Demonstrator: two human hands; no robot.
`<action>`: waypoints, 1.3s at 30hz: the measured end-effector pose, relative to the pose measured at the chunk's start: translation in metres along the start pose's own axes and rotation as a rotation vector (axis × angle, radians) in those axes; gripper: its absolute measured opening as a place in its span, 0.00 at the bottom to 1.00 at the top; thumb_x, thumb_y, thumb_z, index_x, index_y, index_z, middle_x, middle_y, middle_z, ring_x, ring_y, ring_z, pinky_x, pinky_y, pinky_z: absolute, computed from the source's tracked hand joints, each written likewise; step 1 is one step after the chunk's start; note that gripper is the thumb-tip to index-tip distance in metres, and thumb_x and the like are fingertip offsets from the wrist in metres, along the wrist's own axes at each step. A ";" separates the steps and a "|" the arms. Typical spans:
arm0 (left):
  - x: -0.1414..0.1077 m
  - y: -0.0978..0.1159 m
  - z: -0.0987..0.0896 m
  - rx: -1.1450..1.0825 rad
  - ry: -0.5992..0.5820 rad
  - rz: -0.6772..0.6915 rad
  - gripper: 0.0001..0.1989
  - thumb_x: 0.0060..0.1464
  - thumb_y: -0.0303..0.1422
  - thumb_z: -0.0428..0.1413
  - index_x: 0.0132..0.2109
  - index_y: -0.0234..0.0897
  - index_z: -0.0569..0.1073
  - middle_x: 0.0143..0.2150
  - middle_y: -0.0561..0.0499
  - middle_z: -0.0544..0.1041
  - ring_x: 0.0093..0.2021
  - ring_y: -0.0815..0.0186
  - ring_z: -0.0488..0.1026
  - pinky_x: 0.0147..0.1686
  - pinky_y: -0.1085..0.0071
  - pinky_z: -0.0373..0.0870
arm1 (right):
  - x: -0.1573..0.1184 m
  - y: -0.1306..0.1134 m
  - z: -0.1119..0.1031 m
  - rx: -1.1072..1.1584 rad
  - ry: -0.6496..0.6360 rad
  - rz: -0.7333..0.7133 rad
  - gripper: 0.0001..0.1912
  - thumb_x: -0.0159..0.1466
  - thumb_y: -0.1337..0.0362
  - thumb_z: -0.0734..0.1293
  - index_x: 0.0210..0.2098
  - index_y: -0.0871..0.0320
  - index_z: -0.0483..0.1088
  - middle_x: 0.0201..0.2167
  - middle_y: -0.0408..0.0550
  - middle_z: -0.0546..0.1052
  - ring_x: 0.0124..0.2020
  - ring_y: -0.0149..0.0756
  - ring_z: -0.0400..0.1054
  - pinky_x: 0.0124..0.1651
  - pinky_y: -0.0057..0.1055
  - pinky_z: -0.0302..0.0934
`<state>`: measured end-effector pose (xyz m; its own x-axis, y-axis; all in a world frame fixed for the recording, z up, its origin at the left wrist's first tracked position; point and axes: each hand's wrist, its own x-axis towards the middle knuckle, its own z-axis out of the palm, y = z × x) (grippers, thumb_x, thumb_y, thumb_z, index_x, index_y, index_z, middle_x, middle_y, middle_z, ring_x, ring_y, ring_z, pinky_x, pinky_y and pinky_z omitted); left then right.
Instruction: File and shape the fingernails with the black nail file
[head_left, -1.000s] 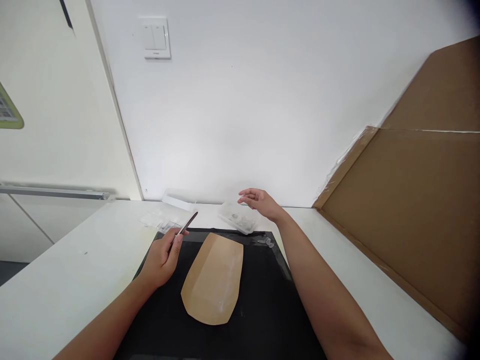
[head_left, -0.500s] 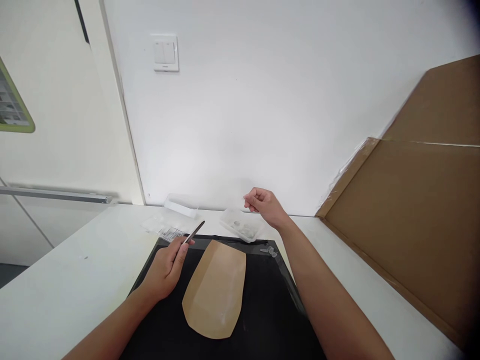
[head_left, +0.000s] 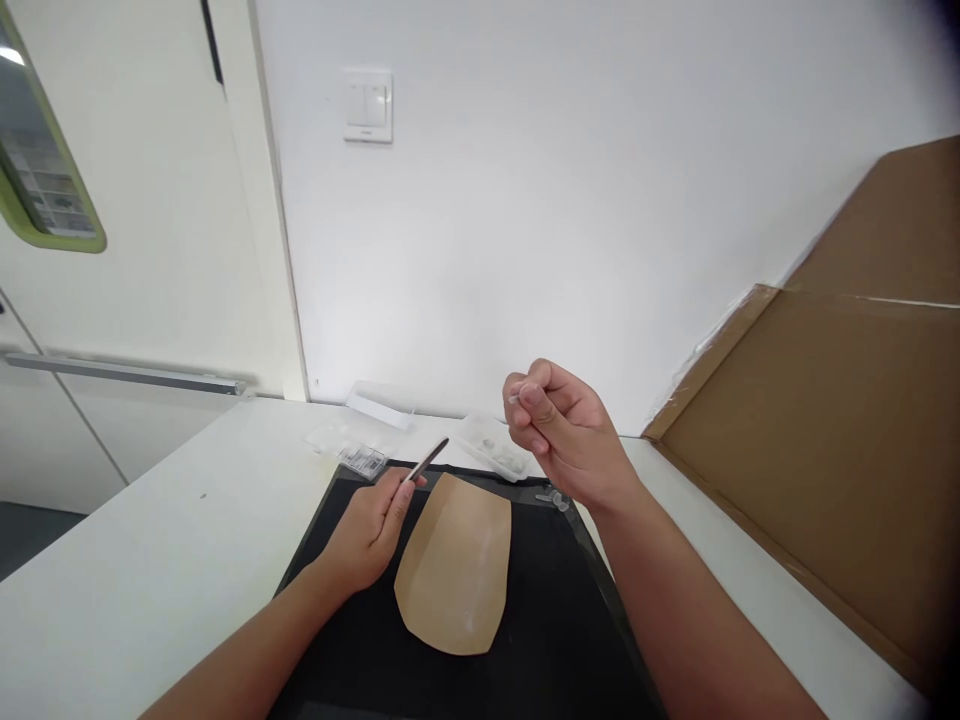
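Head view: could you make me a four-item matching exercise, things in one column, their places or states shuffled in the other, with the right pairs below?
1. left hand
2. right hand
3. tan piece
4. light switch

A. mounted on the white wall
B. pinching a small clear piece
C. lying on the black mat
D. gripping a slim tool

Pairs: 1-D, 2-B, 3-C, 4-A

No readable text, printed label (head_left: 365,461) too small, switch marking (head_left: 366,133) illegible
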<state>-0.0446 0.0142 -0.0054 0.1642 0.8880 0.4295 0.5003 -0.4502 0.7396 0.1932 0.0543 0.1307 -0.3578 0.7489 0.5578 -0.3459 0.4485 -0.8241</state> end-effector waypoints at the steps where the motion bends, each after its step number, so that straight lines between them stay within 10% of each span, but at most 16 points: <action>1: 0.000 0.001 0.000 0.004 0.002 0.006 0.19 0.74 0.43 0.42 0.54 0.39 0.73 0.24 0.57 0.65 0.25 0.67 0.64 0.29 0.70 0.57 | -0.002 0.008 0.001 0.012 0.046 0.011 0.15 0.69 0.57 0.72 0.30 0.56 0.66 0.28 0.39 0.70 0.19 0.20 0.52 0.23 0.25 0.43; 8: -0.001 0.007 0.004 -0.039 -0.049 0.032 0.19 0.74 0.42 0.41 0.51 0.39 0.73 0.34 0.52 0.75 0.31 0.65 0.71 0.33 0.69 0.61 | -0.044 0.076 -0.025 -0.116 0.191 0.253 0.13 0.63 0.55 0.76 0.35 0.56 0.74 0.31 0.41 0.74 0.21 0.20 0.57 0.27 0.26 0.52; 14: -0.004 0.013 0.007 0.021 -0.209 0.018 0.18 0.74 0.42 0.40 0.51 0.40 0.71 0.37 0.51 0.78 0.34 0.62 0.74 0.35 0.68 0.62 | -0.086 0.086 -0.033 -0.192 0.174 0.354 0.13 0.59 0.56 0.79 0.38 0.55 0.76 0.30 0.44 0.78 0.29 0.35 0.74 0.36 0.33 0.69; 22: -0.006 0.017 0.006 0.035 -0.256 0.020 0.15 0.74 0.41 0.41 0.51 0.42 0.70 0.40 0.50 0.79 0.36 0.61 0.76 0.37 0.68 0.64 | -0.097 0.089 -0.018 -0.706 0.034 0.006 0.06 0.69 0.61 0.69 0.34 0.51 0.75 0.29 0.44 0.80 0.30 0.36 0.74 0.33 0.34 0.68; 39: -0.011 0.038 0.008 -0.063 -0.409 -0.024 0.19 0.74 0.40 0.42 0.63 0.47 0.71 0.51 0.50 0.80 0.44 0.63 0.78 0.46 0.70 0.70 | -0.098 0.096 -0.001 -1.000 0.144 -0.294 0.07 0.71 0.72 0.65 0.40 0.52 0.66 0.30 0.42 0.77 0.35 0.35 0.75 0.39 0.34 0.64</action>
<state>-0.0201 -0.0114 0.0139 0.4839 0.8565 0.1796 0.4571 -0.4224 0.7827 0.1959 0.0242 -0.0028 -0.2464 0.5664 0.7864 0.4948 0.7712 -0.4004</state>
